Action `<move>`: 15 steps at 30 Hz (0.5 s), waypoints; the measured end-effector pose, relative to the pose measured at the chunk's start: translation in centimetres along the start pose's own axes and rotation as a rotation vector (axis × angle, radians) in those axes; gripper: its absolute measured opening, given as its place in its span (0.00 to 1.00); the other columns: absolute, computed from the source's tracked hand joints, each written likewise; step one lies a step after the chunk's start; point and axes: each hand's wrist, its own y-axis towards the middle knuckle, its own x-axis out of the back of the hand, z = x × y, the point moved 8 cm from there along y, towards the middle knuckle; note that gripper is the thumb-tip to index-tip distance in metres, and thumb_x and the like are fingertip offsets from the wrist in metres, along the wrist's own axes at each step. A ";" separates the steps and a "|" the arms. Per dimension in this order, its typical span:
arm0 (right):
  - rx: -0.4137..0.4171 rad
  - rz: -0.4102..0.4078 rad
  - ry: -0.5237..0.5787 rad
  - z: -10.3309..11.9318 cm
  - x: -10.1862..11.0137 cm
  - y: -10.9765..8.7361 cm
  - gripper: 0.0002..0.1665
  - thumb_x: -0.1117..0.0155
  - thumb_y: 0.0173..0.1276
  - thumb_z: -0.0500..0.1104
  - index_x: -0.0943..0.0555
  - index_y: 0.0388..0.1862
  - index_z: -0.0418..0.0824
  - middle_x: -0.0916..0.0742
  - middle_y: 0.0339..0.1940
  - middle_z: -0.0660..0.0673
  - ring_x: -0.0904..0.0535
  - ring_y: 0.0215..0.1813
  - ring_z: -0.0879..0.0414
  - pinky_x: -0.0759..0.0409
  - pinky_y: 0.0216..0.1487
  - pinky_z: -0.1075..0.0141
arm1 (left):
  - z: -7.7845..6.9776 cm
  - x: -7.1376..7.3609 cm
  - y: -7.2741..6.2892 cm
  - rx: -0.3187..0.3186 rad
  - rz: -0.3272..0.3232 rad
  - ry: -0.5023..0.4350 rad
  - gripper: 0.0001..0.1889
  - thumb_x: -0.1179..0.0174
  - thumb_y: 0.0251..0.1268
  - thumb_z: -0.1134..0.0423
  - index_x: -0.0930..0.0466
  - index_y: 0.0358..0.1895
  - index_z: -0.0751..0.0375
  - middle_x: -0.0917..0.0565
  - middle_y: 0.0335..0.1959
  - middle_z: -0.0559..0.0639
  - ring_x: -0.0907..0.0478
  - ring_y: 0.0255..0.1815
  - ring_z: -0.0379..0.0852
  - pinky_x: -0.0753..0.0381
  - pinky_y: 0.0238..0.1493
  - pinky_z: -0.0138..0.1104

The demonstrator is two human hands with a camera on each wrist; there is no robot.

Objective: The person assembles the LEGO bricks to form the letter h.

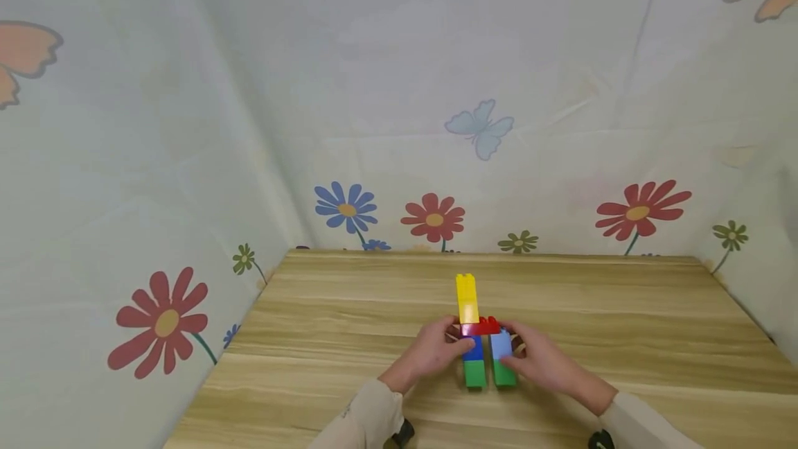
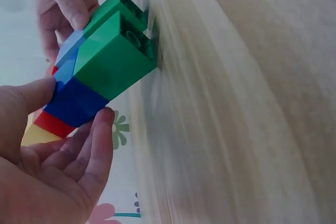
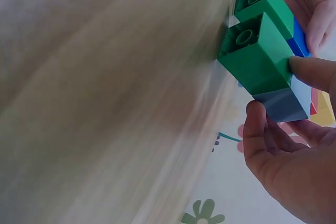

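Toy building bricks are joined into one two-legged piece. Yellow bricks (image 1: 467,298) rise from the left end of a red brick (image 1: 485,327), which bridges both legs. A dark blue brick (image 2: 73,100) over a green brick (image 2: 107,59) forms the left leg. On the right, a light blue brick (image 3: 286,100) sits over another green brick (image 3: 257,66). My left hand (image 1: 435,350) pinches the left leg at the dark blue brick. My right hand (image 1: 541,359) grips the right leg, thumb near the green joint. Hollow undersides show in both wrist views, close to the table.
The wood-grain table (image 1: 349,310) lies under both hands. A pale cloth (image 1: 386,89) printed with flowers and butterflies rises behind it and along both sides. Light sleeves (image 1: 368,414) cover the forearms, with dark bands at the wrists.
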 end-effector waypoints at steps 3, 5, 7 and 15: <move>-0.012 0.005 0.012 -0.4 0.0 0.3 0.33 0.33 0.62 0.38 0.33 0.64 0.31 0.22 0.53 0.38 0.24 0.43 0.52 0.22 0.40 0.66 | 0.2 0.0 0.2 0.013 -0.020 0.037 0.23 0.39 0.64 0.50 0.25 0.56 0.60 0.20 0.39 0.44 0.24 0.38 0.41 0.21 0.39 0.34; -0.022 0.009 0.023 -0.6 0.0 0.5 0.33 0.33 0.62 0.38 0.33 0.64 0.30 0.21 0.53 0.39 0.25 0.43 0.52 0.22 0.40 0.65 | 0.3 0.0 0.4 0.023 -0.022 0.049 0.23 0.40 0.64 0.51 0.26 0.57 0.59 0.21 0.38 0.44 0.24 0.38 0.41 0.21 0.38 0.34; -0.042 0.014 0.031 -0.8 -0.1 0.7 0.34 0.33 0.62 0.40 0.33 0.64 0.30 0.21 0.52 0.39 0.25 0.42 0.53 0.22 0.41 0.64 | 0.3 -0.2 0.6 0.030 -0.006 0.048 0.24 0.39 0.64 0.51 0.27 0.58 0.59 0.21 0.38 0.43 0.24 0.37 0.41 0.22 0.37 0.33; -0.090 0.034 0.064 -1.8 -0.3 1.1 0.35 0.33 0.63 0.40 0.34 0.65 0.29 0.21 0.52 0.38 0.23 0.44 0.51 0.22 0.45 0.58 | 0.5 -1.1 0.9 0.044 0.086 0.009 0.29 0.33 0.58 0.57 0.31 0.62 0.54 0.22 0.44 0.43 0.24 0.42 0.41 0.21 0.45 0.36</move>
